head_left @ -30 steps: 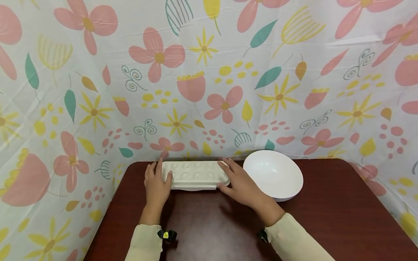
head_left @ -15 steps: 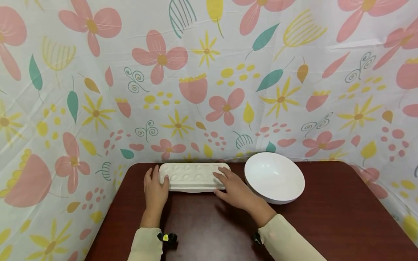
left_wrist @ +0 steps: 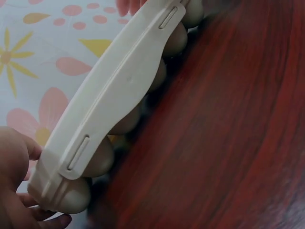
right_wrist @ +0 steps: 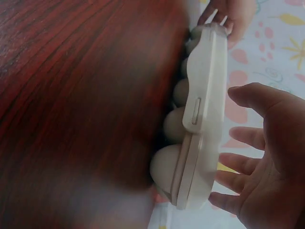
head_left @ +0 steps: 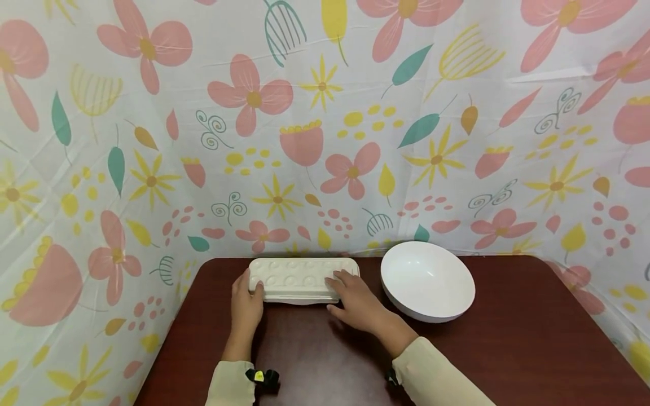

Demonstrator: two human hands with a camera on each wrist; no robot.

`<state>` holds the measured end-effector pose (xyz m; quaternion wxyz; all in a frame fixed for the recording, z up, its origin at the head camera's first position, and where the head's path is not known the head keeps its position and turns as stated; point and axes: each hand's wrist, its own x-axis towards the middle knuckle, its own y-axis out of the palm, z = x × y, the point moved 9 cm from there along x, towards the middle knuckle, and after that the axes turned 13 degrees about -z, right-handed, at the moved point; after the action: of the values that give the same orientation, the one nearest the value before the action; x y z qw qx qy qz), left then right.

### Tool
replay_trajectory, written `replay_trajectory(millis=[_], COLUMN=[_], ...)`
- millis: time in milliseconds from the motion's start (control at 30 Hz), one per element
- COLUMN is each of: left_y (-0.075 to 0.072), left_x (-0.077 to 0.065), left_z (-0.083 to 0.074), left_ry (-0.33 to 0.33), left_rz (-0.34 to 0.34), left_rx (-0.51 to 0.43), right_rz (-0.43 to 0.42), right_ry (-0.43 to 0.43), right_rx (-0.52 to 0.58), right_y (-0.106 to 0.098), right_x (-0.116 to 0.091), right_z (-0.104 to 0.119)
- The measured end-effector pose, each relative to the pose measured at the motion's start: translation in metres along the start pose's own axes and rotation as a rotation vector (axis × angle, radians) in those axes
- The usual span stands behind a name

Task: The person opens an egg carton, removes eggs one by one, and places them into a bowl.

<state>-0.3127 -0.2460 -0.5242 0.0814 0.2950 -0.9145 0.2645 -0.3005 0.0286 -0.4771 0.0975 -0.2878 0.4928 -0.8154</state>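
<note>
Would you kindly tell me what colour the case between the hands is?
The case is cream-white, seen best in the head view.

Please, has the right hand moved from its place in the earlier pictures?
Yes. In the head view, judged against the white bowl, the right hand has moved left along the cream box, away from the bowl.

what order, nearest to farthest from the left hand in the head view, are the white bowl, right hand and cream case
1. Cream case: the left hand touches its left end
2. Right hand: toward the case's right end
3. White bowl: farthest right
</note>
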Motion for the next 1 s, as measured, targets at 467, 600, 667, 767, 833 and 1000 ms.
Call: replay_trajectory(millis=[467, 600, 667, 767, 833, 1000], left_y=[0.014, 0.017, 0.018, 0.019, 0.02, 0.019], left_x=[-0.006, -0.009, -0.009, -0.008, -0.008, -0.007], left_z=[0.024, 0.026, 0.026, 0.026, 0.027, 0.03], left_ry=[-0.195, -0.229, -0.218, -0.199, -0.191, -0.176], left_rz=[0.061, 0.072, 0.069, 0.064, 0.062, 0.031], left_rx=[-0.172, -0.266, -0.283, -0.285, -0.289, -0.291], right_rz=[0.03, -0.003, -0.005, 0.015, 0.029, 0.034], right_ry=[-0.012, -0.038, -0.043, -0.05, -0.059, -0.073], right_rx=[-0.118, -0.181, -0.211, -0.276, -0.323, -0.403], right_y=[0.018, 0.016, 0.016, 0.019, 0.022, 0.026], right_x=[0.008, 0.01, 0.012, 0.015, 0.018, 0.024], right_z=[0.012, 0.016, 0.017, 0.02, 0.022, 0.028])
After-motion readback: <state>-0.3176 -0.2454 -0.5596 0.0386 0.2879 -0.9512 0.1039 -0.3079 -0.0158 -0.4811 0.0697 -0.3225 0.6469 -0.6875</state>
